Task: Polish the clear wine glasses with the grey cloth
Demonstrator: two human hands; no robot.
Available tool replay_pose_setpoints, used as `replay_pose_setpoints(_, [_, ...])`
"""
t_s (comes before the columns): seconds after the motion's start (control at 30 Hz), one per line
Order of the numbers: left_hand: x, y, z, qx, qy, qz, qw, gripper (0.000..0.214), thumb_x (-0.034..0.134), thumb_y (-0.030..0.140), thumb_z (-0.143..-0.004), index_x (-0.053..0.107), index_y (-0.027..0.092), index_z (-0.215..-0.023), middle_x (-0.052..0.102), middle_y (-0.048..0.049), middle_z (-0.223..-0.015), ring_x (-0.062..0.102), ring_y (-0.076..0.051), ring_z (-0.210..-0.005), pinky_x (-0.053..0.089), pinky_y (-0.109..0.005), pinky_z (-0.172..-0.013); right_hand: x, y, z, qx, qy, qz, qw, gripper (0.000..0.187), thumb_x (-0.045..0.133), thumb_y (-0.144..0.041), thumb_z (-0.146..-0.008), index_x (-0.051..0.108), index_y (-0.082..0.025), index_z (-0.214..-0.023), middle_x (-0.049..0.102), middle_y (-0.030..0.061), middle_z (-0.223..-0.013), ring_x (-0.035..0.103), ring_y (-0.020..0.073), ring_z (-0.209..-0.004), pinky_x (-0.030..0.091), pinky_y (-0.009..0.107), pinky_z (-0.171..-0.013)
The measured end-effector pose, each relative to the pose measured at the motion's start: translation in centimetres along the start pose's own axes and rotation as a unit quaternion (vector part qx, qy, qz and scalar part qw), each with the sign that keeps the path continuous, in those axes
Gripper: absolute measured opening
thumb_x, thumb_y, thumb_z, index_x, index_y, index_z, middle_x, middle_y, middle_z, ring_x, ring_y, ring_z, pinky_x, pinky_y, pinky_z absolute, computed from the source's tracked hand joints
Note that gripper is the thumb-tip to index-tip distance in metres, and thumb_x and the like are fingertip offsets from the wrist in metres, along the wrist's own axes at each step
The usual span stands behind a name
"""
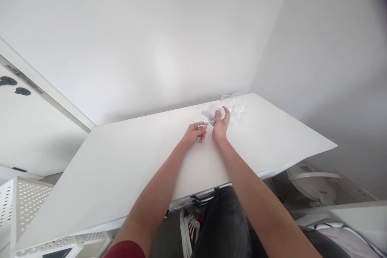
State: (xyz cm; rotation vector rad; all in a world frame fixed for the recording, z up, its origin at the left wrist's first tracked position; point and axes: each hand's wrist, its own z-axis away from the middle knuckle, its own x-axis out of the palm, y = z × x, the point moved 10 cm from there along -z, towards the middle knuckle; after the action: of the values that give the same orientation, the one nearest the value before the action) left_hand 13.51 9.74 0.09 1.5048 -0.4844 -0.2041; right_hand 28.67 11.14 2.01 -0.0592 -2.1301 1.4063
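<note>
My left hand (196,131) is closed around a clear stemmed glass (202,128) that stands on the white table (127,161). My right hand (221,125) grips a crumpled white cloth (211,111) held against the top of that glass. Both arms reach forward over the table's far half. Two more clear stemmed glasses (233,104) stand just behind and right of my right hand, near the wall.
White walls meet in a corner behind the table. A white perforated bin (21,201) sits at lower left. Under the table's right edge is a round white device (314,185). My dark trousers and a red-and-white shoe (191,225) show below the table front.
</note>
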Motion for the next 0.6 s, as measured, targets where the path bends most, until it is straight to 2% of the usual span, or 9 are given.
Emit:
replay_pose_setpoints(0.07, [-0.7,0.4,-0.1,0.02,0.032,0.005,0.999,0.051,0.074,0.061,-0.081,0.071,0.014,-0.099,0.062,-0.0029,-0.069,0.061,-0.014,-0.058,0.044,-0.028,-0.058,-0.8,0.3,0.0,0.001,0.052,-0.005,0.999,0.053,0.065,-0.055,-0.085,0.05,-0.032,-0.13,0.062,0.0029,-0.115,0.061,0.0164,-0.101,0.052,0.027,-0.075])
replay_pose_setpoints(0.17, [-1.3,1.3,0.0,0.061,0.066,0.023,0.996,0.059,0.061,0.071,-0.086,0.07,0.013,-0.08,0.058,-0.0035,-0.061,0.064,-0.017,-0.063,0.046,-0.031,-0.065,0.3,1.5,0.4,0.062,0.038,-0.049,0.996,0.046,0.076,-0.053,-0.078,0.057,-0.029,-0.111,0.064,0.0006,-0.097,0.062,0.0159,-0.087,0.052,0.027,-0.071])
replay_pose_setpoints(0.2, [-1.2,1.6,0.1,0.072,0.067,0.029,0.995,0.06,0.059,0.072,-0.087,0.068,0.014,-0.077,0.055,-0.0023,-0.058,0.062,-0.017,-0.062,0.046,-0.032,-0.066,1.2,1.7,0.6,0.085,0.01,-0.071,0.994,0.044,0.077,-0.054,-0.076,0.058,-0.028,-0.106,0.063,-0.0001,-0.09,0.062,0.0158,-0.081,0.051,0.027,-0.067])
replay_pose_setpoints(0.27, [-0.7,1.8,0.1,0.08,0.048,0.031,0.995,0.061,0.058,0.074,-0.086,0.067,0.015,-0.074,0.05,-0.0004,-0.055,0.059,-0.016,-0.059,0.046,-0.034,-0.067,3.6,2.1,1.5,0.149,-0.083,-0.104,0.98,0.046,0.074,-0.062,-0.078,0.059,-0.025,-0.101,0.06,-0.0007,-0.075,0.059,0.0167,-0.066,0.047,0.028,-0.055])
replay_pose_setpoints(0.37, [0.1,1.8,0.0,0.074,0.009,0.03,0.997,0.06,0.059,0.075,-0.085,0.066,0.016,-0.075,0.046,0.0011,-0.052,0.054,-0.016,-0.056,0.044,-0.035,-0.065,6.5,2.1,3.6,0.242,-0.222,-0.122,0.937,0.063,0.053,-0.08,-0.083,0.063,-0.022,-0.106,0.055,0.0,-0.062,0.051,0.0184,-0.049,0.037,0.031,-0.043])
replay_pose_setpoints(0.43, [0.1,1.6,0.0,0.067,0.005,0.049,0.997,0.059,0.058,0.075,-0.085,0.065,0.016,-0.075,0.043,0.002,-0.052,0.051,-0.016,-0.055,0.043,-0.034,-0.064,7.0,1.1,4.0,0.24,-0.256,-0.138,0.926,0.07,0.041,-0.085,-0.085,0.062,-0.023,-0.11,0.063,0.0035,-0.071,0.052,0.019,-0.05,0.039,0.032,-0.043])
replay_pose_setpoints(0.5, [-0.1,1.2,-0.2,0.051,0.01,0.068,0.996,0.059,0.057,0.075,-0.086,0.063,0.017,-0.074,0.04,0.0027,-0.052,0.047,-0.014,-0.053,0.041,-0.034,-0.063,6.7,0.0,3.6,0.201,-0.245,-0.149,0.937,0.066,0.04,-0.085,-0.086,0.06,-0.026,-0.107,0.07,0.0061,-0.093,0.056,0.0189,-0.059,0.046,0.034,-0.05])
replay_pose_setpoints(0.6, [0.4,0.8,-0.3,0.047,-0.005,0.061,0.997,0.058,0.057,0.074,-0.087,0.063,0.017,-0.077,0.043,0.0018,-0.055,0.049,-0.015,-0.055,0.042,-0.034,-0.065,5.9,-1.0,2.8,0.136,-0.214,-0.13,0.958,0.045,0.066,-0.067,-0.083,0.056,-0.028,-0.103,0.069,0.0032,-0.116,0.06,0.0161,-0.068,0.05,0.031,-0.056])
